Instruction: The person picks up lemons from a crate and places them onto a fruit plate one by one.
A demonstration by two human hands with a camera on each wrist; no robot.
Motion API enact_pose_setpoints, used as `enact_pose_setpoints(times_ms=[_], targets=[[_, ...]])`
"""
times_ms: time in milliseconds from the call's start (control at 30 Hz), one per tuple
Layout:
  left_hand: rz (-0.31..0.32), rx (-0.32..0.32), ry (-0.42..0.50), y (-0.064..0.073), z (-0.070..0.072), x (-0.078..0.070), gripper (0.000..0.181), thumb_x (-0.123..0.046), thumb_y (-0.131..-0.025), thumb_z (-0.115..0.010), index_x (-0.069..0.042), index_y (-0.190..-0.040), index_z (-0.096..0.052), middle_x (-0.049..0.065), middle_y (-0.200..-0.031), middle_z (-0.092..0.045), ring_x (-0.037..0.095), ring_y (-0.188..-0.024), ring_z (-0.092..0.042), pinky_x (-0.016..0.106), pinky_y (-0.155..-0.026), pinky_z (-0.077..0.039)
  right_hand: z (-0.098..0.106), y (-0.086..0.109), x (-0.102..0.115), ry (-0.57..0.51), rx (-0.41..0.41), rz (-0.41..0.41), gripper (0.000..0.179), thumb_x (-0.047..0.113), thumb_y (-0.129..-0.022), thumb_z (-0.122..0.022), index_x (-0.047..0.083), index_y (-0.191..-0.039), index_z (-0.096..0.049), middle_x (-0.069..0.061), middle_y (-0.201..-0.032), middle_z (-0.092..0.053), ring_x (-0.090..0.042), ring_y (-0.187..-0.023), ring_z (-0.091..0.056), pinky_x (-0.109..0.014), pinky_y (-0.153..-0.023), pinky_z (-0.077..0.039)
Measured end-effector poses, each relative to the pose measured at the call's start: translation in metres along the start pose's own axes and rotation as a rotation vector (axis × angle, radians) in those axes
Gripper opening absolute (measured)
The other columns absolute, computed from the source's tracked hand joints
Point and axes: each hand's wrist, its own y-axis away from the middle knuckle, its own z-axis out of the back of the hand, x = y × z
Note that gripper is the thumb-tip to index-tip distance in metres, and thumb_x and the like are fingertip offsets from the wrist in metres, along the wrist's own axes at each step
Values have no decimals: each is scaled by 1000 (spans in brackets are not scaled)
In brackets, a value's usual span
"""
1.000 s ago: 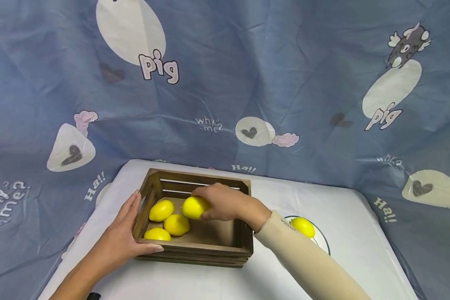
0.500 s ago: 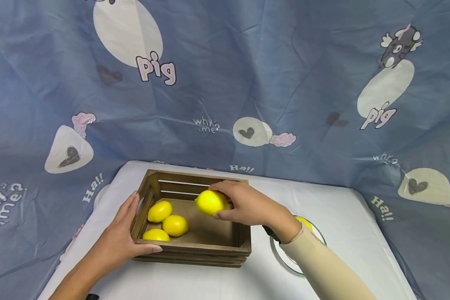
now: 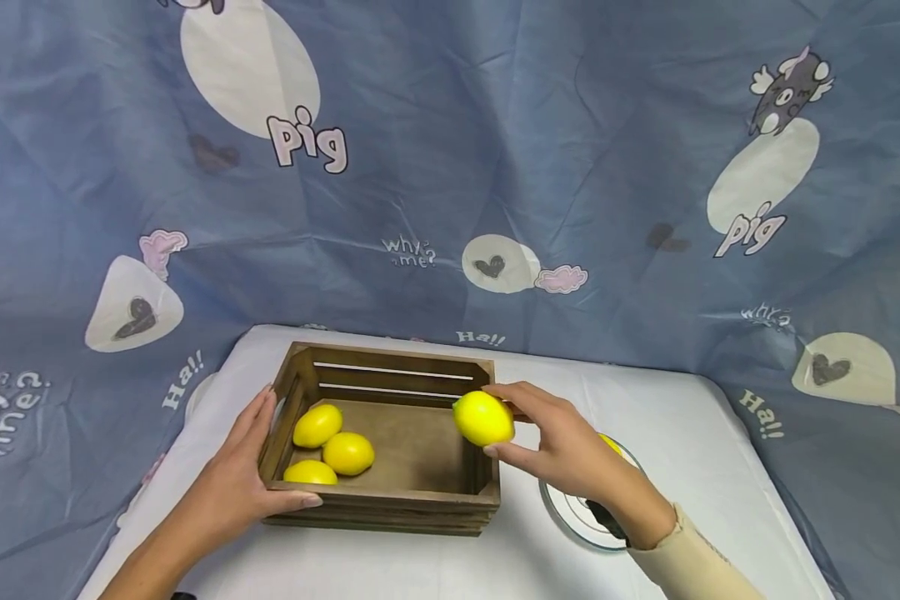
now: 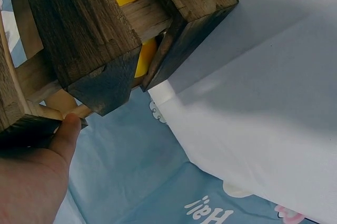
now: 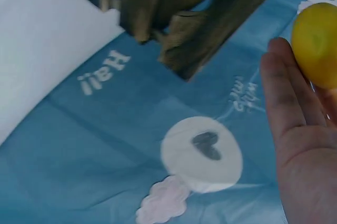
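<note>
A yellow lemon is pinched between the fingertips and thumb of my right hand, raised over the right end of a brown wooden crate. In the right wrist view the same lemon shows at the right edge, against the fingers. My left hand rests on the crate's front left corner, its fingers straight along the left side and its thumb across the front. Inside the crate's left part lie a back lemon, a middle lemon and a front lemon, partly hidden by the front wall.
Right of the crate, a round plate with a dark rim sits partly under my right forearm. Another lemon on it is mostly hidden. A white cloth covers the table, and a printed blue curtain hangs behind.
My right hand has lifted the lemon from among the others and carried it rightward to the crate's right end. The left hand stays at the corner.
</note>
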Motion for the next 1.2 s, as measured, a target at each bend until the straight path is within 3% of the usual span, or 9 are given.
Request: enact_pose_setpoints(times_ms=[367, 633, 800, 1033, 1200], targets=[[8, 2, -11, 0, 2, -3, 151, -67, -67, -90, -12, -168, 8, 19, -174, 5, 61, -144, -29, 79, -99, -39, 12, 55, -21, 82, -87, -72, 65, 12, -87, -88, 18, -144, -60, 13, -132, -63, -9, -108, -67, -30, -93, -58], [2, -2, -4, 0, 3, -4, 152, -65, -67, -91, -10, -168, 6, 19, -174, 5, 60, -145, -28, 79, -101, -37, 24, 95, -53, 187, -135, -193, 64, 13, -86, -88, 14, -144, -60, 12, -132, -63, -10, -111, -68, -36, -94, -59], [9, 1, -17, 1, 2, -4, 152, -66, -66, -91, -10, -168, 7, 19, -174, 6, 60, -144, -29, 79, -100, -37, 31, 118, -78, 275, -167, -239, 66, 5, -83, -88, 5, -143, -59, 3, -129, -66, -17, -109, -69, -34, -92, -59], [-1, 5, 6, -1, 0, -3, 153, -65, -66, -92, -12, -168, 8, 19, -174, 5, 59, -145, -27, 78, -102, -36, 37, 145, -95, 404, -195, -377, 67, 9, -83, -88, 1, -142, -59, -9, -128, -67, -28, -107, -70, -51, -89, -59], [6, 4, -6, -3, -1, -1, 154, -66, -64, -92, -13, -168, 9, 17, -174, 7, 58, -146, -27, 78, -103, -36, 36, 160, -108, 410, -201, -455, 66, 9, -82, -89, -2, -141, -59, -14, -127, -68, -31, -106, -70, -53, -88, -59]])
